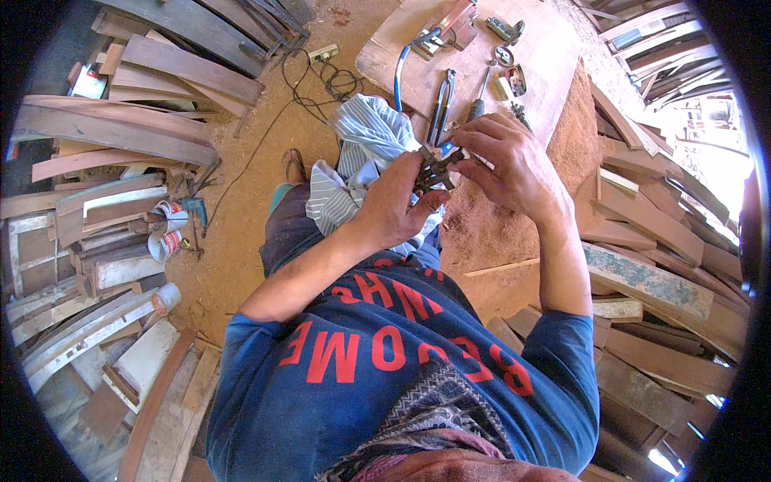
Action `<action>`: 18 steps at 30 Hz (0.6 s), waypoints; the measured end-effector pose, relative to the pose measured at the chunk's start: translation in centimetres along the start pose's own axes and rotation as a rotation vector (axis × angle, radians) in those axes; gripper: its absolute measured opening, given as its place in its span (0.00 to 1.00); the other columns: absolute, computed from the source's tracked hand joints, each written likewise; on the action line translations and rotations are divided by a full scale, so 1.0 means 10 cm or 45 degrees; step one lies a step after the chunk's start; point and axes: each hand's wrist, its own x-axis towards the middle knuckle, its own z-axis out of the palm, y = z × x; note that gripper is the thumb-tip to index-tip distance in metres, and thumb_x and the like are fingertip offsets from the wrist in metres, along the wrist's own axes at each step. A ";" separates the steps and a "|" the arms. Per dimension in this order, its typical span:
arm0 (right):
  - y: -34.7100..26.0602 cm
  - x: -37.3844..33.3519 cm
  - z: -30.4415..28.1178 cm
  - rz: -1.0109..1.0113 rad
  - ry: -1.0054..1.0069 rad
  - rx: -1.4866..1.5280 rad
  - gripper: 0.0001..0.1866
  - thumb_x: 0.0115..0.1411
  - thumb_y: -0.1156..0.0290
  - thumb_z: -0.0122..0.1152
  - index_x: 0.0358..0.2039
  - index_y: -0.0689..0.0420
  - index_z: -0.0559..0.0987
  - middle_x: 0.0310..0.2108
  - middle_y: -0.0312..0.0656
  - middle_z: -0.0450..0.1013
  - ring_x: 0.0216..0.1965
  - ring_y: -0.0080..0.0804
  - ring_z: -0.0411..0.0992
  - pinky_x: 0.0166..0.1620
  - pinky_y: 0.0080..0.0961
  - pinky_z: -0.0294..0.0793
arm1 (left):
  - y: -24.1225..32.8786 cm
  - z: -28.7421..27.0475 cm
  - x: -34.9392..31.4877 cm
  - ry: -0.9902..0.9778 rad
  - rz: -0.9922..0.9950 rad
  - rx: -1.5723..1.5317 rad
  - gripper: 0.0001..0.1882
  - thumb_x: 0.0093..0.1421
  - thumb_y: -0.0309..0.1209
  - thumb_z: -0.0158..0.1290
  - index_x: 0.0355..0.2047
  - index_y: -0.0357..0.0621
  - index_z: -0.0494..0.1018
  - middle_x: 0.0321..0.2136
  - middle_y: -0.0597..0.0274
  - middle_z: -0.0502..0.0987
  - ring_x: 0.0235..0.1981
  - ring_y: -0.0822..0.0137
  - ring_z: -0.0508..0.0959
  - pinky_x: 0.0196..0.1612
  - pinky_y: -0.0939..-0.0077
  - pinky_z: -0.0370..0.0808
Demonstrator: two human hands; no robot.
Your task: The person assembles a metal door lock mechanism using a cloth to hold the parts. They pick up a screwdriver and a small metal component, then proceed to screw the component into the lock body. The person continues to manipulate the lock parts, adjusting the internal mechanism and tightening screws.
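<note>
Above my lap, my left hand (391, 202) is closed around a dark metal part (436, 172) with several blocky projections. My right hand (514, 165) is at the part's upper right side, fingers bent and pinched against it. A small blue piece (447, 148) shows between the right fingertips and the metal; its kind is unclear. Beneath the left hand, a striped light-blue cloth (341, 201) lies bunched over my leg. Just beyond the hands, blue-and-black long-handled pliers (442, 104) and a screwdriver (479, 103) lie on a board (554, 52).
A red tool (459, 24) with a blue cord, a green metal tool (504, 30) and small parts lie farther along the board. Sawdust (574, 153) heaps beside it. A black cable (309, 92) crosses the floor. Stacked planks (120, 120) flank both sides; a drill (195, 210) stands left.
</note>
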 end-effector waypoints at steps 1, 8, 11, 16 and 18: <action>0.00 -0.01 0.00 -0.004 -0.006 -0.012 0.13 0.56 0.63 0.70 0.41 0.54 0.84 0.39 0.42 0.78 0.44 0.45 0.76 0.46 0.40 0.76 | 0.00 0.00 0.00 -0.011 -0.012 -0.010 0.23 0.66 0.44 0.60 0.48 0.38 0.68 0.34 0.49 0.72 0.34 0.48 0.76 0.38 0.58 0.73; -0.05 -0.03 -0.04 0.019 -0.043 -0.090 0.12 0.57 0.61 0.70 0.37 0.54 0.84 0.35 0.42 0.77 0.40 0.44 0.76 0.43 0.40 0.75 | 0.08 0.00 -0.02 0.006 -0.035 0.028 0.22 0.66 0.44 0.60 0.45 0.38 0.69 0.34 0.49 0.72 0.34 0.48 0.75 0.37 0.58 0.72; -0.09 -0.03 -0.03 0.035 -0.084 -0.134 0.12 0.57 0.60 0.69 0.36 0.54 0.83 0.33 0.42 0.76 0.38 0.44 0.76 0.42 0.41 0.75 | 0.05 0.01 -0.04 -0.002 -0.065 -0.002 0.22 0.65 0.44 0.60 0.46 0.38 0.69 0.34 0.50 0.72 0.33 0.48 0.75 0.37 0.58 0.72; -0.12 -0.08 0.02 0.055 -0.048 -0.073 0.11 0.57 0.64 0.71 0.34 0.58 0.80 0.30 0.45 0.73 0.34 0.46 0.73 0.37 0.42 0.72 | 0.10 -0.03 -0.04 -0.056 -0.092 -0.032 0.24 0.64 0.45 0.62 0.47 0.38 0.69 0.37 0.49 0.71 0.36 0.48 0.74 0.40 0.58 0.72; -0.15 -0.12 0.03 0.083 -0.038 -0.049 0.11 0.58 0.65 0.70 0.34 0.57 0.81 0.30 0.44 0.73 0.34 0.46 0.74 0.37 0.43 0.72 | 0.14 -0.06 0.01 -0.064 0.004 -0.018 0.25 0.63 0.44 0.63 0.48 0.38 0.69 0.39 0.48 0.71 0.38 0.48 0.74 0.41 0.58 0.72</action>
